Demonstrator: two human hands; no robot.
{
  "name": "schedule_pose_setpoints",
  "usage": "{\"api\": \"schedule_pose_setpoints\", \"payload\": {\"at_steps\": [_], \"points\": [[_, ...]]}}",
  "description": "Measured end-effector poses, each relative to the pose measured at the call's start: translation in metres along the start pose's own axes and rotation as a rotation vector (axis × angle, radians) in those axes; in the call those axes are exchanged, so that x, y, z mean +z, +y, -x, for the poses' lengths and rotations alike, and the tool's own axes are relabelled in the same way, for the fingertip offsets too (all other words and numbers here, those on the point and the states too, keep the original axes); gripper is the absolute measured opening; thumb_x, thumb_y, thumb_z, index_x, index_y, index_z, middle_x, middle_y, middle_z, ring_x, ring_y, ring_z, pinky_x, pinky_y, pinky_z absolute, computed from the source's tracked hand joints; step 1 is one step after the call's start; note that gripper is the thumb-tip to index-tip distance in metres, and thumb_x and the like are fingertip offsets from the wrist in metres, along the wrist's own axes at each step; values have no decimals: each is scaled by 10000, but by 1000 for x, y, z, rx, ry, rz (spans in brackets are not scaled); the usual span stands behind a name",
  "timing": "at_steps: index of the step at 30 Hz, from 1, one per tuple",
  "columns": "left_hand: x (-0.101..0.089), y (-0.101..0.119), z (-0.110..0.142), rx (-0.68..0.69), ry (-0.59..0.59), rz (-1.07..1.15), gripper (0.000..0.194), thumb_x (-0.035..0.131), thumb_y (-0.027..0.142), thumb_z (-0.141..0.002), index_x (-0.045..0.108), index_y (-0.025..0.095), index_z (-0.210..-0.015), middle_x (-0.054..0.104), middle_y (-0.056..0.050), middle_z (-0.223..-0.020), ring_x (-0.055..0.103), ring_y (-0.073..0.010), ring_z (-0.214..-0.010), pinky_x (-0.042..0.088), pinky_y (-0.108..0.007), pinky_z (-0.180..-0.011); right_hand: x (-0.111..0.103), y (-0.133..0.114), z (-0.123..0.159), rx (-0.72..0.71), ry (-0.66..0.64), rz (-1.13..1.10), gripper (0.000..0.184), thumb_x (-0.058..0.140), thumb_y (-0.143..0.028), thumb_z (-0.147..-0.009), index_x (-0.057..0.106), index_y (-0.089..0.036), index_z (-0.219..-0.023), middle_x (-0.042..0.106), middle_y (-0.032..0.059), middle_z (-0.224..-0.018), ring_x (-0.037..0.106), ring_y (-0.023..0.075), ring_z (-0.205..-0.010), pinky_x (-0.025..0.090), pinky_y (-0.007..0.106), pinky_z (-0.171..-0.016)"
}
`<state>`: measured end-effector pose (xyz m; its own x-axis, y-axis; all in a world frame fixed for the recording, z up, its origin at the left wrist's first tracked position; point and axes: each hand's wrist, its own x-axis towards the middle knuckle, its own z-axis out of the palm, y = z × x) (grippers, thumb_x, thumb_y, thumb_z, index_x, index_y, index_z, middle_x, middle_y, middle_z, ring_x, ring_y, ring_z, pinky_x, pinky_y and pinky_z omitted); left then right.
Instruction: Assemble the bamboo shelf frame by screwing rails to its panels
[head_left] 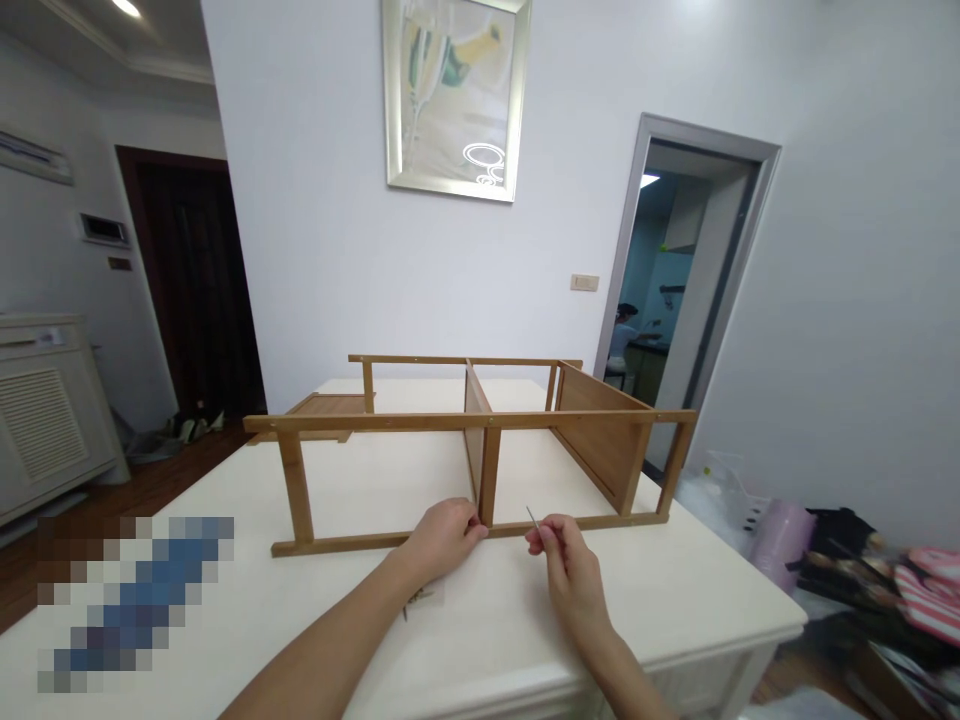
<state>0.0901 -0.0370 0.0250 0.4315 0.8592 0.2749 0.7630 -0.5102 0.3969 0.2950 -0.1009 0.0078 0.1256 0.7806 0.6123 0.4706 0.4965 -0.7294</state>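
Note:
A wooden shelf frame (405, 423) lies on its side on the white table (465, 640). My left hand (448, 537) is closed at the near bottom rail, by the foot of the middle crosspiece (489, 475). Its fingertips are pinched together there; what they hold, if anything, is hidden. In my right hand (568, 565), a thin metal rod (532, 516) is pinched between thumb and fingers, its tip pointing up and left. That hand is just in front of the bottom rail, apart from the left. Small dark metal pieces, apparently screws (417, 599), lie beside my left forearm.
A slatted wooden panel (330, 404) lies at the table's far left. A blurred-out blue item (150, 600) is at the near left. Bags and a pink roll (781, 540) crowd the floor on the right. Through the doorway, a person (622, 330) is in another room.

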Motion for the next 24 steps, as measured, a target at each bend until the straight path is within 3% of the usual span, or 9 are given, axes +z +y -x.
{"api": "schedule_pose_setpoints", "payload": {"at_steps": [3,5,7,10,13,15,17,20,24], "points": [[2,-1,0,45,32,-51,222,512,333,-879,650,195,-774,690,-52,-825,630,-200,-770,450,-300,-699,-1,-7,-8,-53,93,-24,242,434,-369,-967,567,-199,-1078,708,35,-791,681,165,-727,545,293,-711],[0,4,0,123,131,-112,235,514,320,-895,648,192,-751,679,-51,-788,619,-192,-737,451,-305,-679,0,-18,-17,-128,126,-36,254,438,-337,-971,591,-205,-1125,723,47,-865,698,164,-792,553,300,-758],[-9,14,0,240,322,-183,238,507,292,-912,635,188,-740,661,-55,-745,599,-189,-710,449,-318,-664,2,-34,-28,-219,163,-61,234,430,-289,-977,611,-211,-1104,721,50,-911,697,158,-817,555,304,-779],[-37,36,-3,425,693,-264,173,516,229,-909,612,188,-771,641,-60,-735,577,-195,-739,455,-342,-705,9,-61,-47,-367,238,-118,193,426,-212,-976,604,-216,-1050,689,29,-851,673,144,-784,551,298,-751],[-74,53,-13,437,968,-365,109,557,238,-881,615,163,-935,659,-113,-914,578,-251,-948,450,-406,-857,21,-80,-65,-509,265,-178,200,406,-148,-971,577,-225,-1040,633,9,-793,631,128,-723,533,280,-687],[-93,57,-23,375,1000,-429,209,558,286,-879,600,145,-1028,648,-143,-1001,560,-288,-1031,428,-434,-891,30,-84,-78,-615,279,-209,217,387,-119,-967,559,-224,-1046,599,10,-784,603,129,-714,520,287,-668],[-101,57,-33,318,921,-469,236,555,340,-877,602,152,-1013,649,-137,-958,573,-290,-966,419,-431,-853,37,-83,-90,-729,303,-210,229,377,-101,-959,545,-224,-1054,576,16,-784,578,141,-723,504,301,-653],[-98,55,-41,236,843,-488,228,525,377,-888,614,167,-883,639,-101,-792,573,-257,-794,387,-408,-754,45,-76,-106,-861,327,-172,238,395,-84,-942,533,-222,-1078,558,24,-781,540,155,-722,474,306,-620],[-88,56,-43,200,886,-468,226,513,367,-882,613,176,-814,628,-81,-731,553,-240,-743,336,-392,-713,47,-69,-109,-940,323,-130,240,437,-73,-925,532,-219,-1090,534,27,-782,498,157,-711,459,310,-611]]}}
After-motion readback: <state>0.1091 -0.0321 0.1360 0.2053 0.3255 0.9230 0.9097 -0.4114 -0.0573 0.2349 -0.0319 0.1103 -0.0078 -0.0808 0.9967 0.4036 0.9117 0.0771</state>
